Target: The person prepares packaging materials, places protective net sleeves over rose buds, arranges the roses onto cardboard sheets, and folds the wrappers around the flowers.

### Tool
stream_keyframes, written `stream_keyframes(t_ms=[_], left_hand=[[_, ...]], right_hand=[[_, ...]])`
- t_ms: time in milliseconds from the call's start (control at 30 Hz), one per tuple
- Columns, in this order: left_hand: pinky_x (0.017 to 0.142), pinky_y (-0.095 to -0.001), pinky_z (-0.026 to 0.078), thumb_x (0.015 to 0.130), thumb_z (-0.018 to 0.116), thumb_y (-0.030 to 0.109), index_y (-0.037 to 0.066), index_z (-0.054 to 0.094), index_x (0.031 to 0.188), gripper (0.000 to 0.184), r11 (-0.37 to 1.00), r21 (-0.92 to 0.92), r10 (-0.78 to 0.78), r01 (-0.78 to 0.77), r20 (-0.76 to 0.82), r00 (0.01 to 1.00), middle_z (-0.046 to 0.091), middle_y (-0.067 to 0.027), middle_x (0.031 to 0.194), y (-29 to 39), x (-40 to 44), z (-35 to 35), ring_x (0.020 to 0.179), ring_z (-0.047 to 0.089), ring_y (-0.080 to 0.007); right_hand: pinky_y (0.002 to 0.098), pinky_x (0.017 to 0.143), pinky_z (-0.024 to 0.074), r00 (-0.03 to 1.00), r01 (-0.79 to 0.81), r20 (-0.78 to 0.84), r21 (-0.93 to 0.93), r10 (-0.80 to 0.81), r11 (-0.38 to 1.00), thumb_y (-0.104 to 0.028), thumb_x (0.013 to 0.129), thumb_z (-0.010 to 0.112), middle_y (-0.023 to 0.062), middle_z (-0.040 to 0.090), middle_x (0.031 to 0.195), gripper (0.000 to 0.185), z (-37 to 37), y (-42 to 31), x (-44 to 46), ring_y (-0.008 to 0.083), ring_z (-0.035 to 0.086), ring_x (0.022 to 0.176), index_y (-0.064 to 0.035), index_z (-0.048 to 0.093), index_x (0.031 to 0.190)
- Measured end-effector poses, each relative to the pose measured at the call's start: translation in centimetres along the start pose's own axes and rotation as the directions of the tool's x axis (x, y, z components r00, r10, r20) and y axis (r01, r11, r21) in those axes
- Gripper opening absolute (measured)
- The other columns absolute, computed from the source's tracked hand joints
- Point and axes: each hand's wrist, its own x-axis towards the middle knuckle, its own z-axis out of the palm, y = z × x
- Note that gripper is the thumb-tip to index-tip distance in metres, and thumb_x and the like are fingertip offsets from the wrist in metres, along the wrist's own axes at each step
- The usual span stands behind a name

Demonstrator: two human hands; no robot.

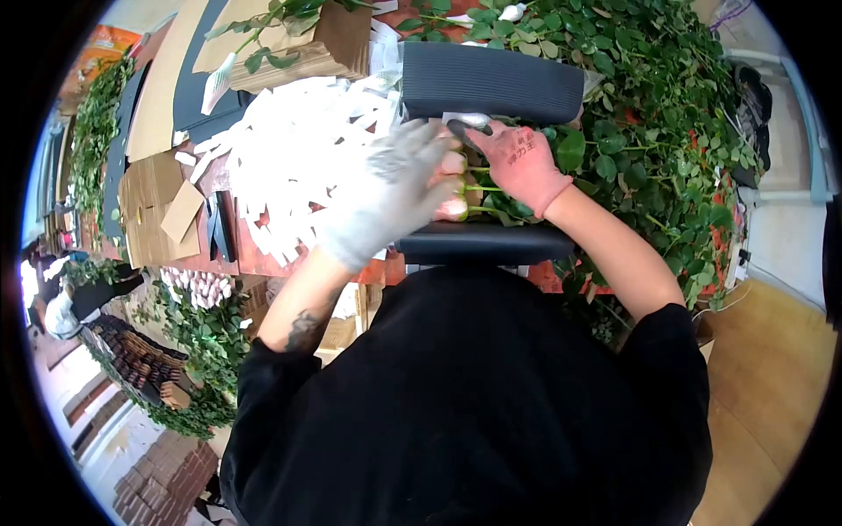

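Observation:
My left hand [395,180], in a white-grey glove, lies over the left side of several pale pink rose heads [453,184], its fingers spread along them. My right hand [523,162], in a pink glove with dark fingertips, reaches to a rose in a white sleeve [469,118] at the top of the row, thumb and finger against it. Green stems run right from the heads beneath this hand. The roses lie between a ribbed black pad [491,83] above and a black padded edge [487,241] below.
White paper strips [289,145] are heaped left of the roses. Stacked cardboard [342,48] stands behind them. A dark-handled tool [219,228] lies at the left. Leafy rose stems [640,114] cover the right side. Another person [88,294] is far left.

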Motion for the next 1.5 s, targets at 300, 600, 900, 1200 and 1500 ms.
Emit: stream_keyframes(t_ms=[300, 600, 900, 1200, 1500], left_hand=[[0.108, -0.043, 0.027, 0.081, 0.059, 0.046, -0.004, 0.042, 0.13, 0.072, 0.996, 0.081, -0.049, 0.027, 0.284, 0.958, 0.033, -0.0237, 0.14, 0.6, 1.2, 2.7, 0.133, 0.028, -0.038], [0.104, -0.0442, 0.031, 0.074, 0.064, 0.034, -0.004, 0.048, 0.123, 0.064, 0.987, 0.156, -0.01, -0.036, 0.284, 0.959, 0.035, -0.0227, 0.139, 1.5, 1.9, 2.4, 0.129, 0.034, -0.038], [0.105, -0.0445, 0.029, 0.076, 0.062, 0.035, -0.004, 0.048, 0.124, 0.063, 0.987, 0.158, -0.052, 0.0, 0.322, 0.945, 0.034, -0.024, 0.14, 2.0, 2.2, 2.2, 0.13, 0.032, -0.0383], [0.106, -0.0454, 0.028, 0.075, 0.063, 0.035, -0.001, 0.049, 0.125, 0.063, 0.995, 0.1, -0.046, 0.017, 0.286, 0.957, 0.035, -0.0263, 0.138, 2.0, 1.9, 1.7, 0.13, 0.031, -0.0399], [0.1, -0.0443, 0.036, 0.07, 0.071, 0.026, -0.004, 0.059, 0.1, 0.043, 0.983, -0.045, 0.176, -0.176, -0.006, 0.984, 0.046, -0.0236, 0.124, 0.8, 1.7, 2.7, 0.118, 0.044, -0.0391]], right_hand=[[0.035, 0.065, 0.0504, 0.963, -0.105, -0.224, 0.191, 0.148, 0.976, -0.012, 0.074, 0.057, 0.0112, 0.062, 0.088, 0.036, -2.6, 2.3, -1.0, 0.0228, 0.064, 0.077, -0.0101, 0.056, 0.11], [0.037, 0.058, 0.0447, 0.99, 0.005, -0.142, 0.076, 0.005, 0.997, -0.016, 0.078, 0.052, 0.0068, 0.059, 0.07, 0.025, -0.8, 2.5, -0.7, 0.0267, 0.06, 0.066, -0.0062, 0.05, 0.101], [0.0325, 0.079, 0.0515, 0.861, -0.299, -0.404, 0.088, 0.309, 0.95, -0.017, 0.078, 0.056, 0.0128, 0.064, 0.104, 0.035, -13.9, 7.0, -7.5, 0.0214, 0.064, 0.092, -0.0043, 0.06, 0.11], [0.0303, 0.076, 0.0474, -0.1, -0.674, -0.968, 0.235, 0.228, 0.701, -0.01, 0.075, 0.058, 0.0113, 0.069, 0.088, 0.025, -36.9, 35.3, -26.2, 0.0204, 0.064, 0.079, 0.0005, 0.067, 0.096], [0.0273, 0.082, 0.0454, 0.568, -0.492, -0.804, -0.502, -0.175, 0.712, -0.02, 0.077, 0.067, 0.0036, 0.067, 0.094, 0.037, -38.4, 11.7, -13.5, 0.0135, 0.06, 0.088, -0.0074, 0.063, 0.112]])
